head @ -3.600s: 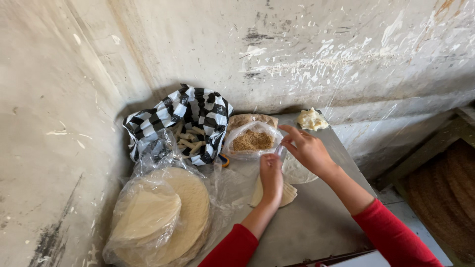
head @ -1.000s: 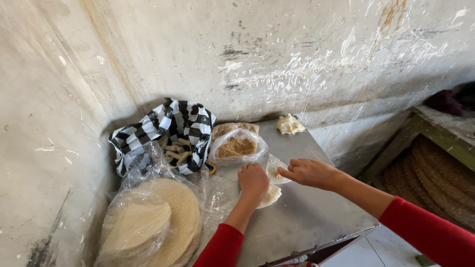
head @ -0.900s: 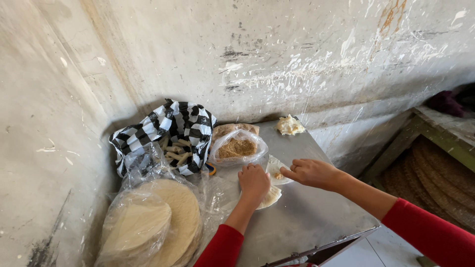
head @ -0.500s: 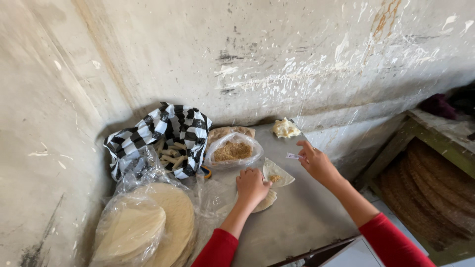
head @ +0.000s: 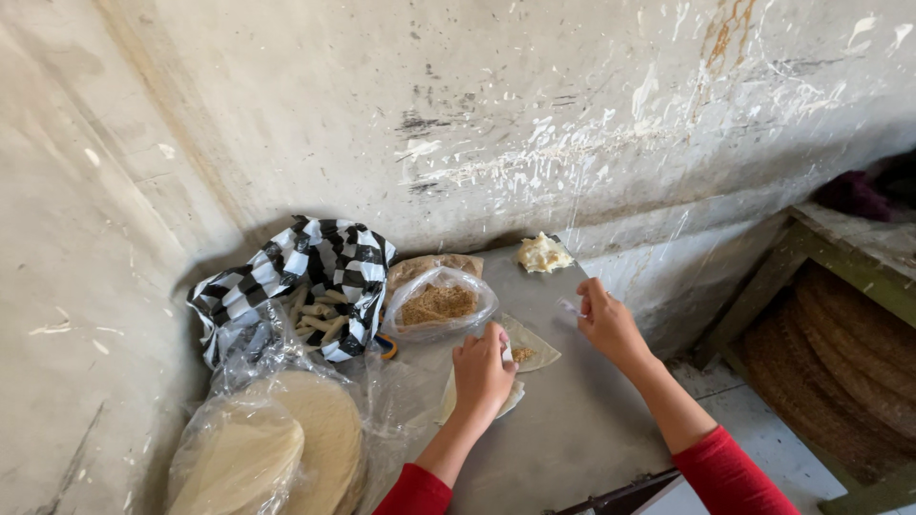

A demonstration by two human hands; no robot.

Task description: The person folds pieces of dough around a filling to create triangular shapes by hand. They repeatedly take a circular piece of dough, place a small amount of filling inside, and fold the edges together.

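flat round wrapper (head: 534, 351) lies on the grey table (head: 572, 439), a bit below the middle of the frame, with a small heap of brown filling on it; your left hand (head: 482, 374) presses down on its near edge, fingers curled and close together; your right hand (head: 603, 319) hovers to the right of it, fingertips pinching something small and pale that you cannot make out; just above the wrapper sits a clear bag of brown crumbs (head: 441, 303); left of that is a black and white checked bag (head: 315, 277) with pale sticks inside; a plastic bag of round wrappers (head: 277, 448) fills the lower left; a pale yellow lump (head: 544, 254) rests at the table's far edge, by the wall.
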